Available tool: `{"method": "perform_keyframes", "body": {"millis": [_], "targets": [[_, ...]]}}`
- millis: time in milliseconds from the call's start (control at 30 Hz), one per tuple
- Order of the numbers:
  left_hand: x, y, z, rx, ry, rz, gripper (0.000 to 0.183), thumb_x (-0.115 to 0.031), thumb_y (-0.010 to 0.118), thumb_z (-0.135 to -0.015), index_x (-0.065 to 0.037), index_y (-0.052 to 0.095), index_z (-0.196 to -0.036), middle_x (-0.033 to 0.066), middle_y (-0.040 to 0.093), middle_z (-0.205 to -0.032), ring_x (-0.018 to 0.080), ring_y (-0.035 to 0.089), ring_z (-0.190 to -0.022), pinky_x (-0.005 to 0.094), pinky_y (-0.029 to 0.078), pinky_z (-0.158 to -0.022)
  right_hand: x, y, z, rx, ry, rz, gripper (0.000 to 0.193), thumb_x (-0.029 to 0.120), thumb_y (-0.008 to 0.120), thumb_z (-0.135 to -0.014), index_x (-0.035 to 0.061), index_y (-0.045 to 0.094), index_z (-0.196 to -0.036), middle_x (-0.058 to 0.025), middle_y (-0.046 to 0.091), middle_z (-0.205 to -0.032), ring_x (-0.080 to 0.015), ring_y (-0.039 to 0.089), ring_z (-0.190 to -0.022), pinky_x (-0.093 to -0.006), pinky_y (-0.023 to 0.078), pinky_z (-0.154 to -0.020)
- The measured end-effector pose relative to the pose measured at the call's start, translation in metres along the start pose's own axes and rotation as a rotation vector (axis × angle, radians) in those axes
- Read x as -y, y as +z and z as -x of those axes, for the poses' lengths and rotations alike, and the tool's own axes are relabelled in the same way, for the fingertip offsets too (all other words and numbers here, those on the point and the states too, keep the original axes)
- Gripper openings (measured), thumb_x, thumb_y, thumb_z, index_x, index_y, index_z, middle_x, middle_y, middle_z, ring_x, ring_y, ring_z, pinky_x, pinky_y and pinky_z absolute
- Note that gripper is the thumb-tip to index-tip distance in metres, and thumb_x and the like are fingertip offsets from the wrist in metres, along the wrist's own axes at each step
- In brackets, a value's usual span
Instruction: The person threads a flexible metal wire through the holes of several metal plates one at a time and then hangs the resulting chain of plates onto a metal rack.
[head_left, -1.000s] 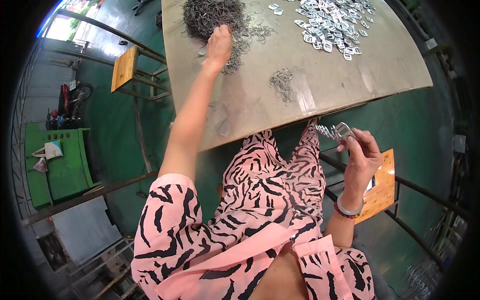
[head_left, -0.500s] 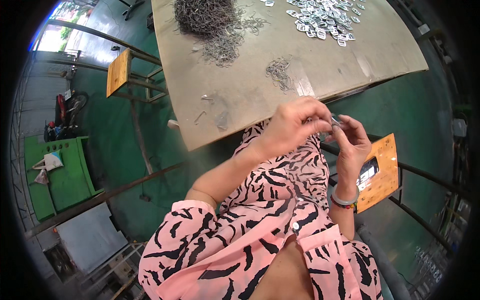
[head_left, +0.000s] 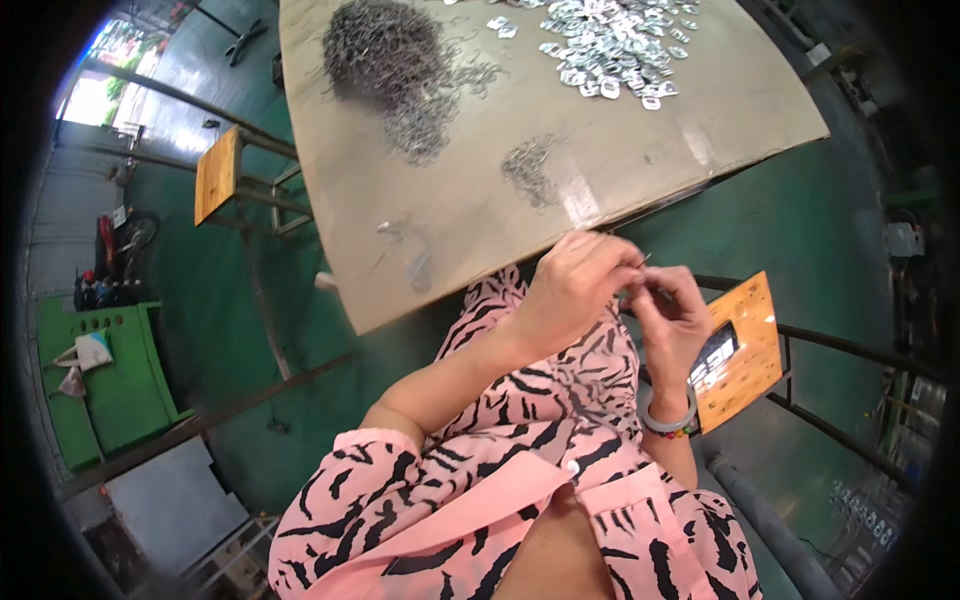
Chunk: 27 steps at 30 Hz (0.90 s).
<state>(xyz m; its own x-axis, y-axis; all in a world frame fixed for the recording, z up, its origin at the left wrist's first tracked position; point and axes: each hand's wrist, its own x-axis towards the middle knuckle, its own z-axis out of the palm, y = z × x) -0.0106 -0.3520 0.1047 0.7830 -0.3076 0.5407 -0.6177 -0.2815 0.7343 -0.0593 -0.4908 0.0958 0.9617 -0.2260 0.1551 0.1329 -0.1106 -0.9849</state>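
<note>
Both my hands meet just off the near edge of the table (head_left: 480, 220), above my lap. My left hand (head_left: 580, 285) is closed, its fingertips pinched together. My right hand (head_left: 675, 325), with a pale bangle and a beaded bracelet at the wrist, pinches against the left fingertips. A thin, dark metal bit (head_left: 645, 259) shows between them; the fingers hide the rest, so its kind is unclear. Beyond my hands lies a small heap of bent wire hooks (head_left: 530, 170). A large tangled pile of wire hooks (head_left: 385, 55) and a spread of silvery metal buckles (head_left: 615, 50) lie farther back.
On the right, a wooden stool (head_left: 745, 375) bears a dark phone (head_left: 716, 350). Another wooden stool (head_left: 217, 177) stands left of the table. A green bench (head_left: 110, 415) with bags on it is at the far left. A few loose bits (head_left: 390, 230) lie near the table's left corner.
The view has shifted, so the table sits a little lower and farther left. My hands stay together; the shiny metal piece seen at the right fingertips is now mostly hidden.
</note>
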Motion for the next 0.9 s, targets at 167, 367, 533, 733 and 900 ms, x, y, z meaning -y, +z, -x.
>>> {"method": "perform_keyframes", "body": {"millis": [167, 367, 533, 733, 900], "targets": [[0.010, -0.003, -0.002, 0.028, -0.014, 0.099, 0.013, -0.004, 0.066, -0.075, -0.004, 0.056, -0.083, 0.0065, 0.060, -0.074, 0.0252, 0.058, -0.069, 0.0343, 0.043, -0.070, 0.006, -0.025, -0.032, 0.167, 0.078, -0.143, 0.017, -0.011, 0.059, -0.077, -0.0055, 0.065, -0.092, -0.0071, 0.057, -0.083, -0.0106, 0.059, -0.068, -0.0208, 0.048, -0.058], [0.010, -0.005, -0.011, 0.102, -0.032, 0.138, 0.016, 0.001, 0.067, -0.074, -0.002, 0.057, -0.085, 0.0080, 0.061, -0.077, 0.0241, 0.059, -0.070, 0.0326, 0.044, -0.070, -0.035, -0.034, -0.165, 0.077, 0.111, 0.050, 0.023, 0.015, 0.055, -0.089, -0.0048, 0.065, -0.094, -0.0073, 0.060, -0.071, -0.0116, 0.057, -0.057, -0.0234, 0.046, -0.053], [0.017, 0.003, -0.015, 0.136, 0.017, 0.177, 0.018, -0.001, 0.068, -0.073, -0.002, 0.057, -0.088, 0.0064, 0.062, -0.080, 0.0232, 0.059, -0.073, 0.0347, 0.044, -0.076, -0.139, -0.015, -0.287, 0.052, 0.281, -0.027, 0.031, 0.022, 0.055, -0.089, -0.0052, 0.062, -0.103, -0.0105, 0.062, -0.070, -0.0149, 0.058, -0.051, -0.0273, 0.048, -0.046], [0.030, -0.003, -0.004, 0.057, -0.015, 0.166, 0.019, -0.002, 0.069, -0.071, -0.003, 0.058, -0.087, 0.0071, 0.061, -0.082, 0.0256, 0.058, -0.075, 0.0357, 0.044, -0.074, -0.145, 0.021, -0.288, -0.030, 0.192, 0.314, 0.026, 0.020, 0.060, -0.084, -0.0053, 0.057, -0.091, -0.0109, 0.059, -0.066, -0.0179, 0.058, -0.044, -0.0288, 0.046, -0.040], [0.040, 0.012, -0.005, 0.088, -0.035, 0.301, 0.017, 0.001, 0.066, -0.074, -0.004, 0.062, -0.090, 0.0099, 0.063, -0.086, 0.0256, 0.061, -0.078, 0.0334, 0.047, -0.069, -0.132, -0.019, -0.235, -0.104, 0.167, 0.072, 0.023, 0.006, 0.063, -0.079, -0.0041, 0.056, -0.099, -0.0103, 0.060, -0.076, -0.0147, 0.059, -0.059, -0.0262, 0.048, -0.051]]}}
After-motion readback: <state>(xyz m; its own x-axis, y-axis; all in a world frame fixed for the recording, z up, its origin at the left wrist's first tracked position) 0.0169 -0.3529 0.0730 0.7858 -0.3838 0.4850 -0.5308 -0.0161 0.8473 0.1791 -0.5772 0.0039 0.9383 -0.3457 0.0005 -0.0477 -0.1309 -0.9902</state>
